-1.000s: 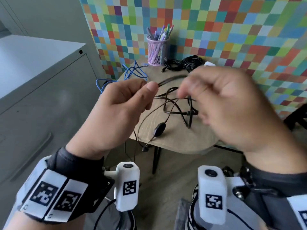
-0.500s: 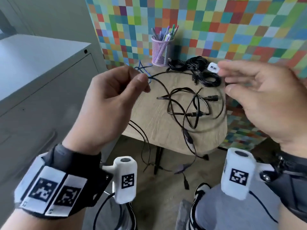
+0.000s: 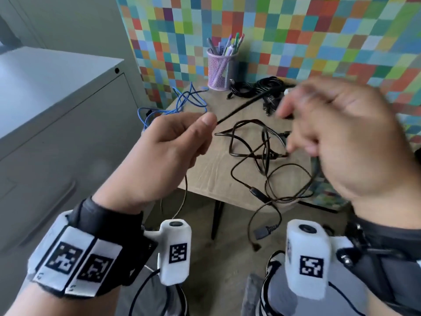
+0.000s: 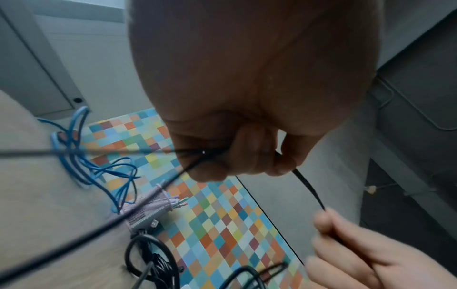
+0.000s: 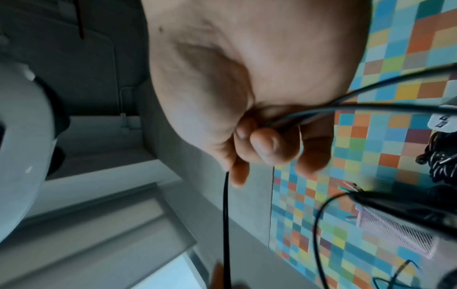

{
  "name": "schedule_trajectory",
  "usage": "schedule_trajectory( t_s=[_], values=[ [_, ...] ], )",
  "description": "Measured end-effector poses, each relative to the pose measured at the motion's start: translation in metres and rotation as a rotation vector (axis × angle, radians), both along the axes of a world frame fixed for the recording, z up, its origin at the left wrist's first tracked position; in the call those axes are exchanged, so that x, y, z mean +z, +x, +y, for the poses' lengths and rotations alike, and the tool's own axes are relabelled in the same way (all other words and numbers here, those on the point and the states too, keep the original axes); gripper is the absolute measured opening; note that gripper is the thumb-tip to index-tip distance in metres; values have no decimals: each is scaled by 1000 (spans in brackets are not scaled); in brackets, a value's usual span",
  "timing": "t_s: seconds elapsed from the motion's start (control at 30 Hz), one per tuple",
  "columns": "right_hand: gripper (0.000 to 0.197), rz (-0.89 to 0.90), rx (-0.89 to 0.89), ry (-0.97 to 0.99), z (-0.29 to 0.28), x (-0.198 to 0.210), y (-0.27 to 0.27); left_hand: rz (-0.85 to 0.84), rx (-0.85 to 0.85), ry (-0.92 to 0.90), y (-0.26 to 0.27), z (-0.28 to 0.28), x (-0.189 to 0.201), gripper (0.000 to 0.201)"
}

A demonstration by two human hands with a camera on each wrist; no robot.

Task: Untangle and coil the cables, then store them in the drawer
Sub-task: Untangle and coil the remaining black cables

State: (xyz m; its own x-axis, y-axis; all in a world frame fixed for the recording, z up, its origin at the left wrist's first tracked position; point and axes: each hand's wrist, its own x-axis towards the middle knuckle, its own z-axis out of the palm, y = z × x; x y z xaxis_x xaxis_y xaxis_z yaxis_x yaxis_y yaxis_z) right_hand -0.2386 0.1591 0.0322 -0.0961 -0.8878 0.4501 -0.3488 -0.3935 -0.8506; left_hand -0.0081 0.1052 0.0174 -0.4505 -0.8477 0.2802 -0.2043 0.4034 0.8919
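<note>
Both hands grasp one black cable [image 3: 241, 108] at mid-frame — left hand [image 3: 168, 153] pinching it, right hand [image 3: 337, 142] curled round it — above the table [image 3: 218, 165].

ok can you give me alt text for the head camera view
Two hands pull a thin black cable taut between them above a small wooden table: the left hand pinches one end, the blurred right hand grips the other. On the table lie tangled black cables, a blue cable and a pink pen cup.
</note>
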Motion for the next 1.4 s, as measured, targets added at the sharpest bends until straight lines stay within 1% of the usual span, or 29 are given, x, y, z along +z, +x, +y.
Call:
schedule_trajectory(
  t_s=[0.07, 0.1, 0.13, 0.2, 0.27, 0.3, 0.37, 0.47, 0.53, 0.57, 0.6, 0.63, 0.7, 0.8, 0.9, 0.93, 1.0, 1.07, 1.13, 1.2, 1.27, 1.3, 1.33, 1.4],
  values=[
    [30, -226, -55, -36, -3, 3, -20, 64, 60, 28, 5, -6, -3, 41],
    [30, -274, -75, -27, -3, 5, -29, 94, 83, 27, 7, -8, -3, 38],
    [30, -269, -86, 5, -2, 7, -38, 125, 97, 24, 8, -9, -4, 36],
    [29, -172, -64, 95, 3, 8, -49, 183, 117, 8, 10, -9, -2, 33],
    [29, -94, 32, 166, 10, 7, -49, 181, 120, -57, 9, -7, 0, 33],
    [35, -55, 82, 196, 14, 7, -46, 149, 113, -109, 8, -5, 2, 33],
    [45, 24, 112, 209, 17, 7, -39, 65, 91, -202, 2, 0, 4, 32],
    [49, 36, 166, 156, 19, 14, -28, -39, 54, -267, -5, 6, 4, 29],
    [70, 89, 259, 193, 24, 20, -24, -78, 55, -275, -8, 8, 2, 28],
    [77, 117, 310, 214, 26, 22, -22, -92, 66, -270, -9, 8, 1, 27],
    [78, 136, 349, 229, 26, 24, -20, -109, 82, -262, -9, 7, 0, 27],
    [74, 126, 365, 232, 26, 25, -18, -130, 97, -252, -9, 5, 0, 27],
    [58, 93, 313, 190, 27, 25, -14, -164, 115, -234, -7, 3, -1, 26],
    [65, 169, 183, 146, 28, 22, -6, -157, 88, -222, -5, 3, 0, 25],
    [64, 230, 165, 218, 21, 13, 12, -133, 19, -246, -7, 7, 3, 27],
    [57, 235, 176, 259, 18, 8, 20, -127, 0, -253, -8, 8, 3, 27],
    [34, 296, 172, 285, 9, -3, 31, -110, -31, -231, -10, 9, 3, 30],
    [33, 319, 138, 245, 5, -7, 27, -84, -58, -179, -9, 6, 1, 36],
    [26, 233, 92, 186, 5, -3, 13, -74, -53, -100, -4, 2, -1, 47],
    [24, 51, 37, 114, 6, 2, -1, -39, -65, 6, 3, -3, -3, 53],
    [29, -155, -32, 74, 5, 5, -13, -20, -79, 45, 7, -8, -3, 50],
    [32, -203, -68, 70, 4, 4, -18, -20, -74, 32, 8, -9, -3, 44],
    [33, -196, -108, 69, 3, 2, -23, -12, -65, 18, 8, -11, -4, 36],
    [29, -51, -156, 93, 3, -1, -30, 44, -36, 35, 6, -11, -7, 23]
  ],
)
